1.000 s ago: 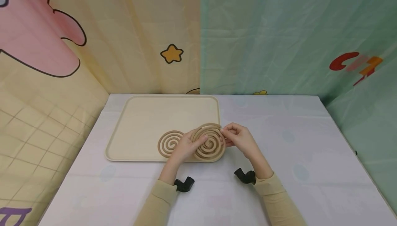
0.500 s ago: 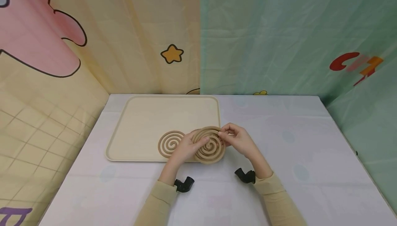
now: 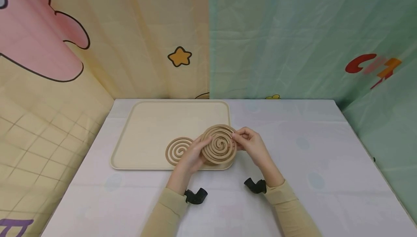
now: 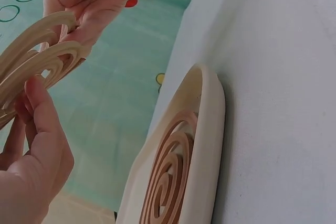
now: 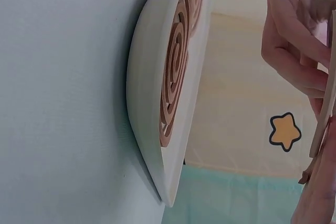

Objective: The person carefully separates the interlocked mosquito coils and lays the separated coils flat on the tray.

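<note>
In the head view my left hand [image 3: 192, 157] grips a tan spiral mosquito coil [image 3: 219, 145] at its left side, thumb on the top face. My right hand [image 3: 253, 145] pinches its outer band at the right edge. The left wrist view shows the held coil [image 4: 59, 52] as two nested spirals, parted a little near the right hand [image 4: 97, 3]. Below lies a tray [image 3: 169, 115] with one coil [image 3: 178, 151] left of my left hand. A second coil [image 5: 176, 61] on the tray, mostly hidden under the hands in the head view, shows in the right wrist view.
The cream tray has a raised rim and lies on a white-covered table [image 3: 309, 150]. Patterned curtains [image 3: 277, 41] stand behind and at both sides. A black wrist camera [image 3: 196, 196] sits on the left wrist, another [image 3: 255, 185] on the right.
The held coil dips slightly, then rises and tilts, uncovering part of the coil below it. My left hand has turned with it; the right hand keeps pinching the edge.
</note>
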`<state>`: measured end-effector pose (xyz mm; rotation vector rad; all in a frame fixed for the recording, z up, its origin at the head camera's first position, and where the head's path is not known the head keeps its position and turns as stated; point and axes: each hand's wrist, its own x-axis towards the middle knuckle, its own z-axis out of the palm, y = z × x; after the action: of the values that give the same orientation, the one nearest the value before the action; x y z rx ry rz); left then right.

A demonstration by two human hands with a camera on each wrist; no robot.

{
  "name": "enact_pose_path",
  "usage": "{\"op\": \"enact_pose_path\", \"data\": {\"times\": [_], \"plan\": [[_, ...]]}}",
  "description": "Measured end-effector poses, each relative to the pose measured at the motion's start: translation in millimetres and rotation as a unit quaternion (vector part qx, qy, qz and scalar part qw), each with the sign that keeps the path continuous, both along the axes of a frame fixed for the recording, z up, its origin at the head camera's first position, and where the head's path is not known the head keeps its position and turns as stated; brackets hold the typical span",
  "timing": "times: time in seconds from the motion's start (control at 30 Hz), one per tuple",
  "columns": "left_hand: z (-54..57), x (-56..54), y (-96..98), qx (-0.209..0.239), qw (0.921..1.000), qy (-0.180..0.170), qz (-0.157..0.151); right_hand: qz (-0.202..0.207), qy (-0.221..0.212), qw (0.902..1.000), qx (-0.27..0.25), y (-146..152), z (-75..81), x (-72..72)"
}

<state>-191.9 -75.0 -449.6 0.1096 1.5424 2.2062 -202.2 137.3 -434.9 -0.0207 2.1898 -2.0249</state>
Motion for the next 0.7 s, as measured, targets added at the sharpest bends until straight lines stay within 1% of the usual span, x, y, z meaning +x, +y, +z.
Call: {"op": "enact_pose_path", "data": {"times": [0.1,0.2,0.27,0.33,0.43,0.5,0.57,0.63,0.7], "plan": [[-1.4,-0.1,3.6,0.008,0.9999,-0.003,0.011,-0.013,0.003,0.9999,0.005,0,-0.5,0.1],[-2.4,0.4,6.7,-0.028,0.9992,0.013,0.026,-0.024,0.031,0.9980,0.049,-1,-1.4,1.1],[-1.7,1.5,8.7,-0.061,0.9972,0.024,0.036,-0.035,0.065,0.9925,0.097,-2,-1.4,2.4],[-0.9,3.1,10.3,-0.088,0.9944,0.041,0.042,-0.050,0.104,0.9819,0.150,-4,-0.1,4.4],[1.6,5.9,13.1,-0.118,0.9894,0.064,0.057,-0.076,0.167,0.9597,0.213,-7,1.5,7.7],[2.7,7.6,14.9,-0.133,0.9850,0.085,0.069,-0.084,0.209,0.9448,0.238,-9,3.2,10.7],[3.6,8.7,16.9,-0.143,0.9807,0.103,0.085,-0.081,0.250,0.9326,0.248,-12,4.2,13.7],[4.0,9.8,19.0,-0.146,0.9780,0.111,0.098,-0.068,0.278,0.9255,0.248,-15,5.3,16.7],[3.7,10.6,21.4,-0.147,0.9759,0.118,0.109,-0.053,0.289,0.9239,0.245,-18,5.9,19.3]]}}
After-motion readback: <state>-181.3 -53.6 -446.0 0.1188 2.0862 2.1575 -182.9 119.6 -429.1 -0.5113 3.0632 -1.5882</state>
